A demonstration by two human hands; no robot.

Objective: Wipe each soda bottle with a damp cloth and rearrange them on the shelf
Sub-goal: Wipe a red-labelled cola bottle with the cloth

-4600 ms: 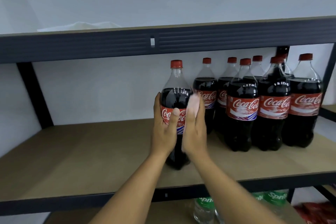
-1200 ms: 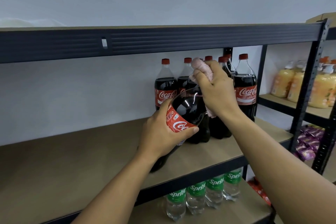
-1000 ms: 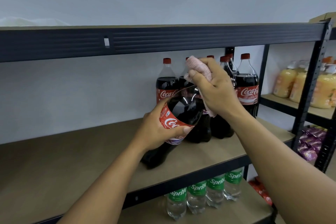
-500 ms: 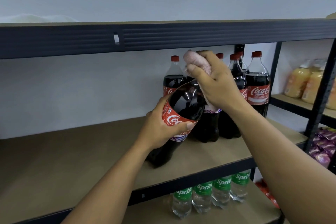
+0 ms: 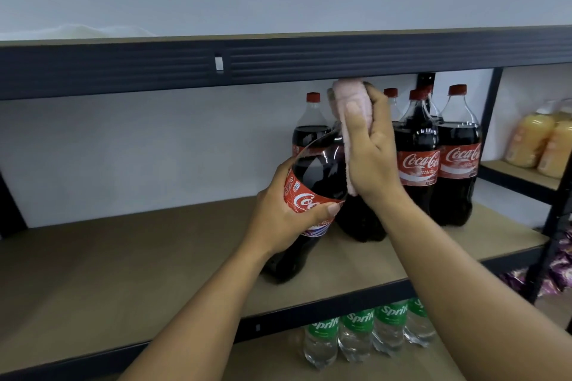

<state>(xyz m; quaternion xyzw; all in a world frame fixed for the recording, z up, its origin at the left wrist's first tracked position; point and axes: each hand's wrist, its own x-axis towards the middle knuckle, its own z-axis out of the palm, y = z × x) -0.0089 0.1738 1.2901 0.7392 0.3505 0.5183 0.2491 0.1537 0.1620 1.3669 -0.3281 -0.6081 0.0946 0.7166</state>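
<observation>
A large cola bottle (image 5: 318, 176) with a red label leans to the right, its base resting on the brown shelf board (image 5: 130, 263). My left hand (image 5: 284, 216) grips it around the label. My right hand (image 5: 371, 148) holds a pink cloth (image 5: 349, 102) wrapped over the bottle's neck and cap, which are hidden. Several more cola bottles (image 5: 418, 161) with red caps stand upright in a cluster behind and to the right.
The dark beam of the upper shelf (image 5: 278, 62) runs just above the cloth. Sprite bottles (image 5: 356, 337) stand on the shelf below. Yellow juice bottles (image 5: 538, 142) sit on a neighbouring rack at right, behind a black upright post (image 5: 554, 219).
The tilted bottle stays in my left hand while my right hand has slid the cloth up the neck. The camera view has shifted slightly.
</observation>
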